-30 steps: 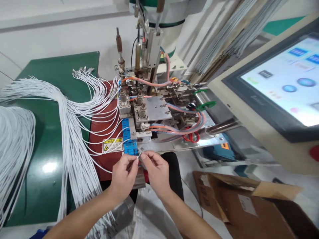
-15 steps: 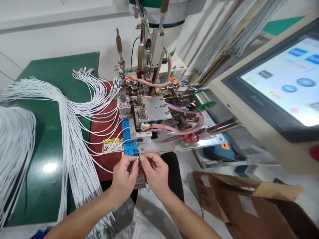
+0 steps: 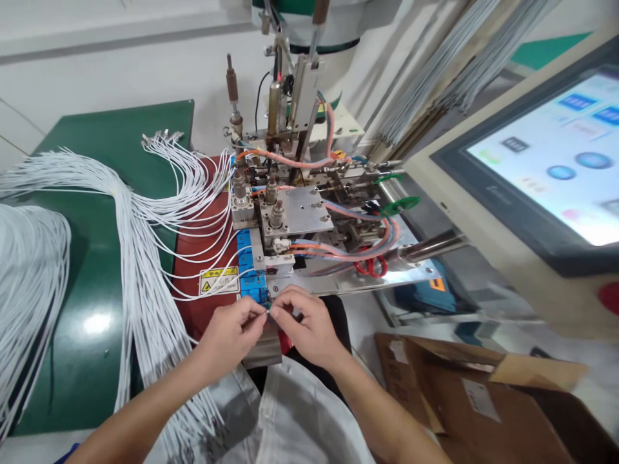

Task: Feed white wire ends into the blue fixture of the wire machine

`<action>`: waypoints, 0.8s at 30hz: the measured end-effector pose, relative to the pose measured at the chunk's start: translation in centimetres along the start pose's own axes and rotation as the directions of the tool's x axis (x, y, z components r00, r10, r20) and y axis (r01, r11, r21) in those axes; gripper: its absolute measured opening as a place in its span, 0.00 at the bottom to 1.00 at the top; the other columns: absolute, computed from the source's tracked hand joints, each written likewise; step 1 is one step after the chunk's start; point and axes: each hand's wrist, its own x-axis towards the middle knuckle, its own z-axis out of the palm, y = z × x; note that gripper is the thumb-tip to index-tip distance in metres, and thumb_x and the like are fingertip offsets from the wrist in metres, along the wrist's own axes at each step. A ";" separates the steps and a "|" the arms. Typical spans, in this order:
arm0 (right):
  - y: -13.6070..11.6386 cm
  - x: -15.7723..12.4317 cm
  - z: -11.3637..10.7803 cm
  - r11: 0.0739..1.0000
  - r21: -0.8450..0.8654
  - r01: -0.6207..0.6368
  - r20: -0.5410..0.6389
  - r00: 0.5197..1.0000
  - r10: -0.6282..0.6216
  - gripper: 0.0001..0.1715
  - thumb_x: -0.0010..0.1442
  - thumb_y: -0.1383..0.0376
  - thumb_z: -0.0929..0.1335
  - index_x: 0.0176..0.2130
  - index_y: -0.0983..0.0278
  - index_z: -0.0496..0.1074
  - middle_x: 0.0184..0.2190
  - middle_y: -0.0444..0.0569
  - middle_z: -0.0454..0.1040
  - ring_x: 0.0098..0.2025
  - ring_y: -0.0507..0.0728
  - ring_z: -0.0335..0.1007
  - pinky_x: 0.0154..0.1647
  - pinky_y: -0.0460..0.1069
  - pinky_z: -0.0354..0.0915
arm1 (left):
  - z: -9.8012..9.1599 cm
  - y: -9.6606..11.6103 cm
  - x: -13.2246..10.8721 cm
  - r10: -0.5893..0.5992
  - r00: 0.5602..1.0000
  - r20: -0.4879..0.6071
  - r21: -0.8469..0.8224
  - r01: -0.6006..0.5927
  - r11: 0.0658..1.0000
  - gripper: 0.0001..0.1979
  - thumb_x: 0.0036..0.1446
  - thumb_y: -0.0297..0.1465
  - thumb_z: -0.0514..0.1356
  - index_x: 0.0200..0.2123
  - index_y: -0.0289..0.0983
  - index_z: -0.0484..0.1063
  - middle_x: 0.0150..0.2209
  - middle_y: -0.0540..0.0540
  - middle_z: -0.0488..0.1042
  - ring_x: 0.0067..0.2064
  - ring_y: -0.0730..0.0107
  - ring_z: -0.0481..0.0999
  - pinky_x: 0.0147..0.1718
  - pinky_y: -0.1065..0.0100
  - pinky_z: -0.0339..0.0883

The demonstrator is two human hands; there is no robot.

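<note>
My left hand (image 3: 235,330) is closed in a pinch on the end of a white cable (image 3: 267,312), just in front of the blue cable holders (image 3: 252,281) on the machine. Against it, my right hand (image 3: 305,324) pinches the same cable end between thumb and forefinger. The fingertips of both hands nearly meet, and most of the held end is hidden by them. Several white cables (image 3: 193,274) run from the left to the row of blue holders. A thick bundle of white cables (image 3: 140,277) hangs beside my left forearm.
The bundle drapes over a green table (image 3: 91,361), with another cable coil (image 3: 33,290) at far left. Metal posts and orange air hoses (image 3: 338,250) rise from the machine bed. A touch screen (image 3: 556,154) stands at right, above an open cardboard box (image 3: 464,393).
My forearms have spread slightly apart, and the left hand has turned and shifted a little to the left. Both hands still pinch at nearly the same spot before the blue holders.
</note>
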 end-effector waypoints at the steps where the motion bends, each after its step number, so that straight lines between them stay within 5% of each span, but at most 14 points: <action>1: 0.1 -0.2 0.6 0.998 0.055 -0.018 -0.097 0.995 0.024 0.09 0.53 0.69 0.65 0.22 0.63 0.68 0.21 0.43 0.67 0.25 0.51 0.62 0.27 0.46 0.59 | 0.4 -0.1 0.0 -0.034 0.997 -0.070 -0.053 0.030 0.998 0.07 0.55 0.31 0.53 0.30 0.37 0.69 0.21 0.53 0.70 0.20 0.78 0.66 0.22 0.76 0.61; 4: 0.6 -0.9 1.9 0.991 0.126 -0.035 -0.225 0.972 0.063 0.11 0.54 0.68 0.65 0.21 0.64 0.68 0.20 0.43 0.66 0.25 0.51 0.62 0.27 0.46 0.60 | 1.4 -0.5 0.0 -0.104 0.977 -0.187 -0.175 0.071 0.982 0.07 0.54 0.32 0.54 0.33 0.35 0.69 0.23 0.51 0.71 0.21 0.78 0.67 0.23 0.76 0.63; 9: 1.3 -1.1 1.7 0.965 0.222 -0.140 -0.151 0.973 0.175 0.07 0.53 0.67 0.66 0.24 0.64 0.69 0.23 0.44 0.67 0.26 0.51 0.63 0.27 0.47 0.61 | 1.4 -0.5 0.0 -0.106 0.992 -0.060 -0.214 0.091 0.973 0.17 0.54 0.30 0.53 0.48 0.34 0.67 0.20 0.54 0.69 0.21 0.79 0.65 0.22 0.76 0.60; 13: 1.4 -0.7 1.3 0.943 0.271 -0.192 -0.106 0.968 0.228 0.07 0.52 0.67 0.66 0.23 0.65 0.68 0.21 0.44 0.68 0.24 0.51 0.64 0.26 0.47 0.61 | 1.3 -0.4 0.2 -0.122 0.992 -0.026 -0.246 0.112 0.963 0.16 0.55 0.30 0.53 0.47 0.35 0.67 0.19 0.54 0.68 0.20 0.79 0.65 0.22 0.76 0.59; 19: 1.3 -0.8 1.2 0.993 0.024 -0.117 -0.153 0.981 0.119 0.07 0.52 0.68 0.66 0.23 0.64 0.69 0.22 0.45 0.69 0.25 0.52 0.64 0.28 0.46 0.61 | 1.7 -0.4 0.2 -0.191 0.978 -0.083 -0.232 0.167 0.958 0.11 0.54 0.31 0.54 0.41 0.36 0.64 0.21 0.54 0.72 0.20 0.77 0.69 0.23 0.76 0.62; 24: 1.9 -0.8 1.1 0.993 -0.078 -0.086 -0.152 0.986 0.074 0.08 0.54 0.67 0.64 0.24 0.64 0.67 0.23 0.45 0.68 0.26 0.52 0.63 0.29 0.46 0.60 | 0.5 -0.6 0.2 -0.153 0.987 -0.055 -0.057 0.149 0.987 0.12 0.54 0.32 0.55 0.43 0.40 0.64 0.29 0.52 0.76 0.27 0.74 0.73 0.29 0.73 0.65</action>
